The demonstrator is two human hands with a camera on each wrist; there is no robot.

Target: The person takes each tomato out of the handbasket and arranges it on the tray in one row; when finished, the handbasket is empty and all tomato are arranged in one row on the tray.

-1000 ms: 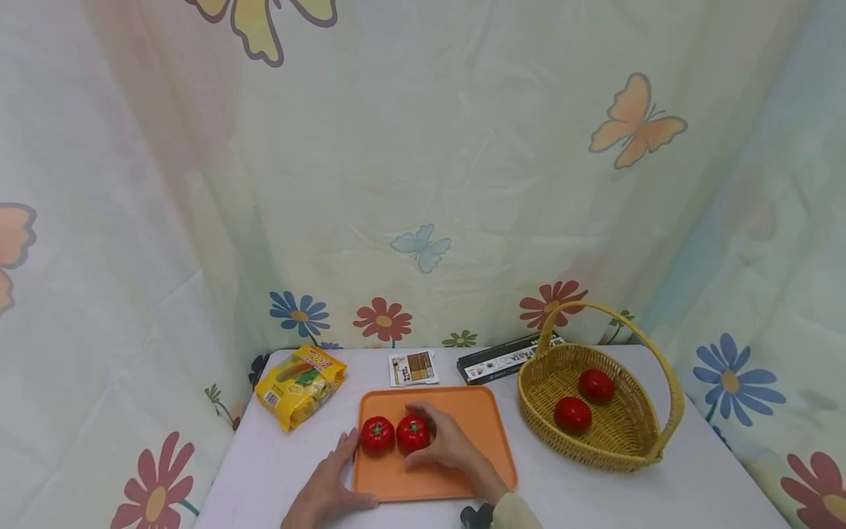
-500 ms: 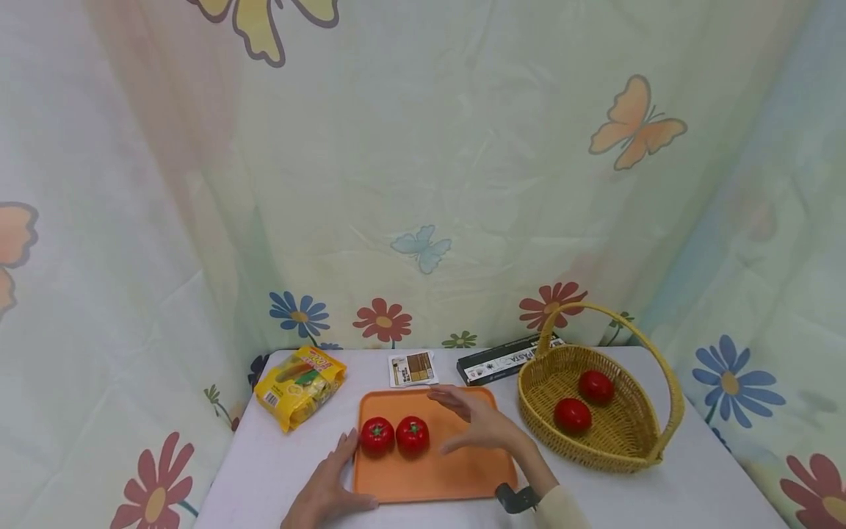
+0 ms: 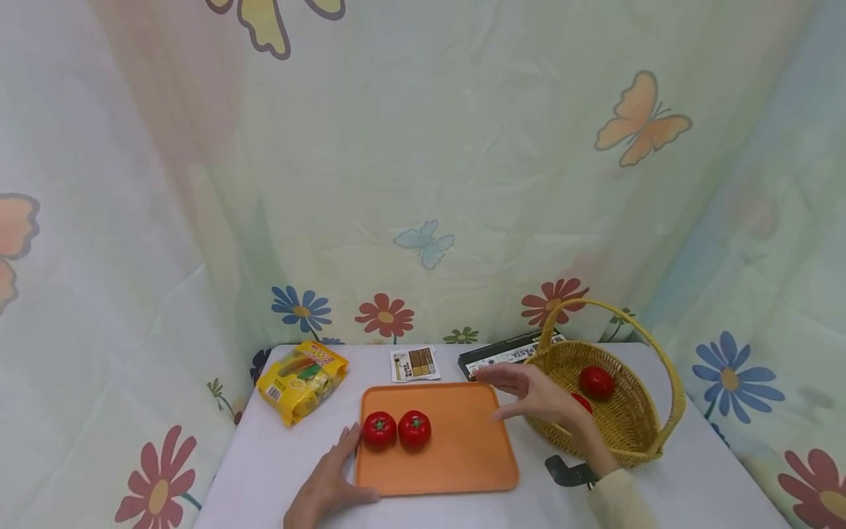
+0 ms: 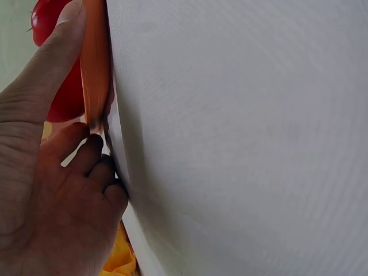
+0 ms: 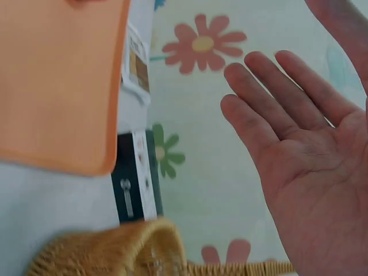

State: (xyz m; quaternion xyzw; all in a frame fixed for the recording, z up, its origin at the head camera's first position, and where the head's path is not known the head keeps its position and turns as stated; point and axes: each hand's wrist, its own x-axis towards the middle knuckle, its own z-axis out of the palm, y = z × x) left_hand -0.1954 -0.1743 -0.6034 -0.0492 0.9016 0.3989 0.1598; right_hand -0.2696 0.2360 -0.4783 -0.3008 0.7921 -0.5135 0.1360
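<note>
Two red tomatoes (image 3: 414, 430) with green stems sit side by side on the left part of an orange tray (image 3: 463, 470). My left hand (image 3: 330, 477) rests at the tray's front left corner, its thumb along the front edge and its fingers at the left edge. In the left wrist view, the thumb (image 4: 49, 63) lies against the rim. Raised past the tray's right edge, my right hand (image 3: 538, 397) is empty, its fingers spread and slightly bent. It partly covers the wicker basket (image 3: 621, 457), where a smooth red round fruit (image 3: 597, 383) and a second, mostly hidden one lie.
Behind the tray lie a small white-and-brown packet (image 3: 414, 364) and a dark pasta box (image 3: 499, 351). A yellow snack bag (image 3: 302, 382) stands at the left. The basket's tall handle (image 3: 664, 360) arches over it. Patterned curtains (image 3: 423, 162) close off the back and sides.
My right hand has let go of the right tomato and moved to the right, toward the basket. The left hand stays at the tray's corner. The view has shifted slightly.
</note>
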